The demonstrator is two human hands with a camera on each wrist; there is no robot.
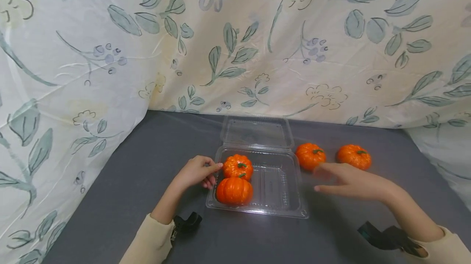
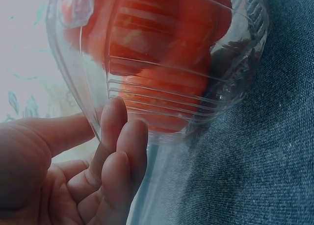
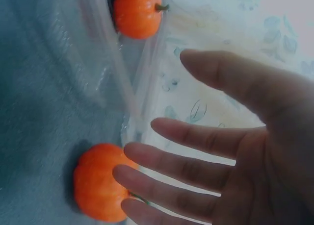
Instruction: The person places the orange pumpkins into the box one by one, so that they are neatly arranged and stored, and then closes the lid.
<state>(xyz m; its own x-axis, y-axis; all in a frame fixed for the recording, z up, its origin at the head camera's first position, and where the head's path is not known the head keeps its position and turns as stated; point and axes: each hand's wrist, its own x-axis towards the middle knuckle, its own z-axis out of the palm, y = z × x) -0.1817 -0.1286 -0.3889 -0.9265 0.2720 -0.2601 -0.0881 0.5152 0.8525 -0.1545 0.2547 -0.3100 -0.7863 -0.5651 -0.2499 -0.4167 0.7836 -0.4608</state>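
Note:
A clear plastic clamshell box [image 1: 272,211] lies with its lid [image 1: 257,131] folded back on the dark tabletop. Two small orange pumpkins, one behind [image 1: 235,166] and one in front [image 1: 234,191], sit in its left half. My left hand [image 1: 200,171] pinches the box's left rim between thumb and fingers, as the left wrist view [image 2: 110,151] shows. To the right of the box, my right hand [image 1: 349,180] hovers with fingers spread and nothing in it. Close beyond its fingers is a third pumpkin [image 1: 310,155]; another pumpkin [image 1: 354,156] rests farther right, behind the hand.
A floral curtain [image 1: 235,51] hangs along the back and left of the dark cloth-covered table [image 1: 147,166]. Black wrist straps [image 1: 187,223] sit at both sleeves. The raised lid lies between the box and the curtain.

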